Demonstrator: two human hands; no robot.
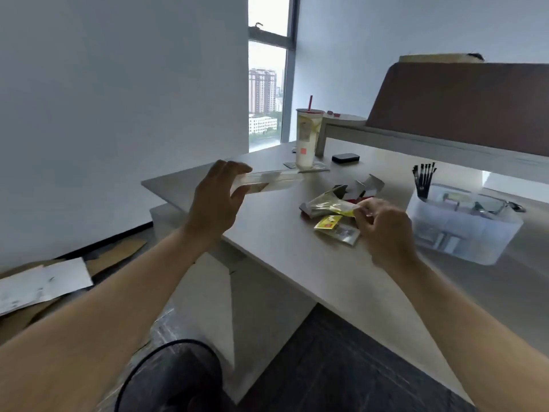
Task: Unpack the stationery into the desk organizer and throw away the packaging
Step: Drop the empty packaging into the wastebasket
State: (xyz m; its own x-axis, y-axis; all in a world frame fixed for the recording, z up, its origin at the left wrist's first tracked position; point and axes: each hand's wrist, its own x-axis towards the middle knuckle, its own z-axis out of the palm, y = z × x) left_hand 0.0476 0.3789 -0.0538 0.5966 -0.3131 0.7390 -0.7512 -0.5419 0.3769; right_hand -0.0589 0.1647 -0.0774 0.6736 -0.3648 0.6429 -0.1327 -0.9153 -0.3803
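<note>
1. At the right end of the desk (297, 263), inside the clear organizer (463, 230): black pens (423, 181) standing upright in the rear left compartment, pale and metallic items lying in the others, too blurred to name. Part of the unpacking judged done.
2. Just left of the organizer, loose on the desktop: opened red-and-grey card packaging (361, 188) and a small yellow-labelled packet (337, 228) that looks unopened. More left to unpack, by the look of it.
3. Right hand (383, 230): fingers curled, pinching the end of a crinkled clear wrapper (329, 205) with a yellow strip, held just above the packaging pile.
4. Left hand (215, 203): thumb and fingers spread in a wide pinch around the near end of a long flat transparent sleeve (267, 181), lifted over the desk's left corner; contents impossible to tell.
5. Below the near desk edge: dark round bin (169, 379) on the floor, apparently lined with clear film. No wrapper visibly inside it; disposal judged still ahead.
6. Room to move: bare desktop between the hands, open drop off the near edge toward the bin. Tall lidded cup with straw (307, 138) and a black case (345, 158) stand behind the sleeve's far end, worth keeping clear of.
</note>
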